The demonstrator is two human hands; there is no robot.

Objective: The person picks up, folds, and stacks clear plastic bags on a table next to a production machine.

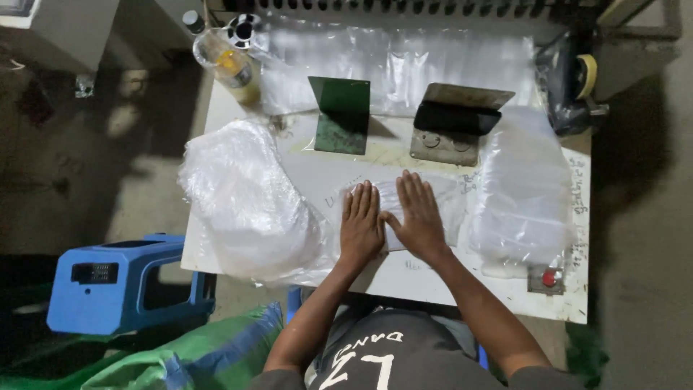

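Both hands, left (361, 225) and right (417, 217), press flat atop clear plastic bag (451, 202).

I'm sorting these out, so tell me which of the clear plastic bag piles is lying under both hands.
The flat bag at the table's middle, pressed by the left hand and right hand; the crumpled heap and stack lie untouched beside it.

1. The flat bag (426, 206) under both hands is thin clear plastic, smooth and slightly glossy.
2. The heap of bags (245, 198) at left is crinkled, shiny plastic film; the stack (523, 191) at right looks smoother.
3. The table top (325, 177) is matt white, scuffed and stained.
4. The green plate (341, 115) is painted metal, worn; the grey bracket (455, 123) is dull bare metal.
5. The blue stool (123, 282) is matt moulded plastic.
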